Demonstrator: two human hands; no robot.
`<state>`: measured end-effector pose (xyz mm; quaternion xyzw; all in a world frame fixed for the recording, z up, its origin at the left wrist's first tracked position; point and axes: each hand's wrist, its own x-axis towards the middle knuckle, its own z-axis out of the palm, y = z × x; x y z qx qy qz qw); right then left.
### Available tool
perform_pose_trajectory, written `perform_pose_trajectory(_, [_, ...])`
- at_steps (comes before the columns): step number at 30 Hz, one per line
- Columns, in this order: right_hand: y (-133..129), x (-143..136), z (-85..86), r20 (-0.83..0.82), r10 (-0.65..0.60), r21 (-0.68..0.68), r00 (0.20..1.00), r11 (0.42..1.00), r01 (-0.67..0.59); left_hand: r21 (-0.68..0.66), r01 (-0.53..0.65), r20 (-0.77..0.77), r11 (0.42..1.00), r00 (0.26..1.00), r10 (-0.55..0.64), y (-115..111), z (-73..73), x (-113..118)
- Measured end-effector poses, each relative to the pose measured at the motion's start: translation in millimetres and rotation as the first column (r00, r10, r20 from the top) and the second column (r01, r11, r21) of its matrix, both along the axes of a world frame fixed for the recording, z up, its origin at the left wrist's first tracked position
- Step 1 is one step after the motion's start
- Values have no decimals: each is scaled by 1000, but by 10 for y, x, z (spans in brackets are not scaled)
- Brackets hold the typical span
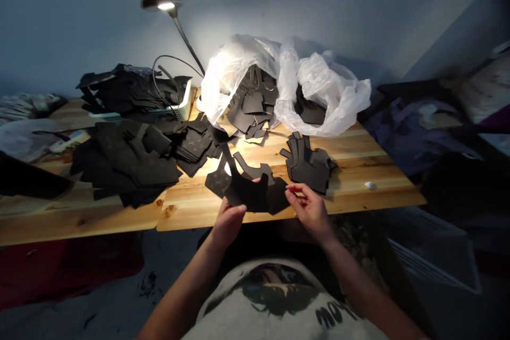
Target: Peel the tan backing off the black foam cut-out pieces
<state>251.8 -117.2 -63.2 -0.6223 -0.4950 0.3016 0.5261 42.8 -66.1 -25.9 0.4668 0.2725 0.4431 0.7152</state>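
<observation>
A flat black cut-out piece (255, 194), curved and with irregular edges, is held up over the front edge of the table. My left hand (229, 221) is closed on its lower left part, thumb in front and the other fingers mostly hidden behind it. At the piece's right end, my right hand (311, 210) pinches the edge between thumb and fingers. Just behind it lies another black cut-out (261, 170), partly covered. To the right, near my right hand, is a stack of similar black pieces (308, 164).
Black pieces form a large pile (127, 164) and a smaller pile (191, 143) at left. Behind them stands a filled white basket (185, 103). Two white plastic bags (227, 71) with black pieces sit at the back, beside a desk lamp (185, 37). White scrap (370, 185) lies at right.
</observation>
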Motion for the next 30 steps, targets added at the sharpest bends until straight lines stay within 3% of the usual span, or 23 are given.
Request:
perform_pose_trajectory(2, [-64, -98, 62, -340, 81, -28, 937, 995, -96, -1, 47, -46, 999, 998, -47, -48, -117, 153])
perform_pose_trajectory(4, [-82, -159, 86, -518, 86, -35, 851, 992, -121, 15, 86, -73, 996, 994, -85, -85, -220, 282])
perform_pose_trajectory(8, [-31, -159, 30, -573, 21, -77, 820, 994, -80, 52, 134, -96, 990, 987, -128, -71, -343, 396])
perform_pose_trajectory(11, [-20, -32, 55, -481, -49, -32, 875, 999, 39, 251, 110, -285, 962, 958, -35, 12, -377, 358])
perform_pose_trajectory(14, [-45, 225, 183, -315, -187, 93, 931, 970, 226, 553, 100, -524, 827, 814, 251, 96, -422, 285])
perform_pose_trajectory(17, [-64, 506, 266, -260, -261, 128, 930, 945, 301, 666, 254, -660, 701, 638, 396, 145, -495, 254])
perform_pose_trajectory(19, [-78, 618, 242, -294, -215, 78, 931, 966, 247, 640, 404, -743, 653, 543, 392, 187, -525, 254])
perform_pose_trajectory(21, [-107, 642, 166, -318, -148, 36, 936, 985, 168, 584, 531, -801, 614, 498, 331, 264, -519, 230])
perform_pose_trajectory(25, [-199, 542, -10, -316, -70, -7, 946, 997, 72, 535, 692, -817, 484, 571, 87, 464, -421, 46])
perform_pose_trajectory(26, [-216, 508, -42, -312, -61, -22, 948, 998, 57, 552, 683, -794, 478, 605, 52, 488, -392, -11])
perform_pose_trajectory(27, [-228, 475, -68, -304, -54, -40, 951, 998, 44, 578, 640, -759, 506, 649, 47, 490, -365, -60])
perform_pose_trajectory(30, [-218, 368, -113, -274, -20, -79, 961, 997, -2, 611, 292, -597, 736, 780, 186, 362, -310, -110])
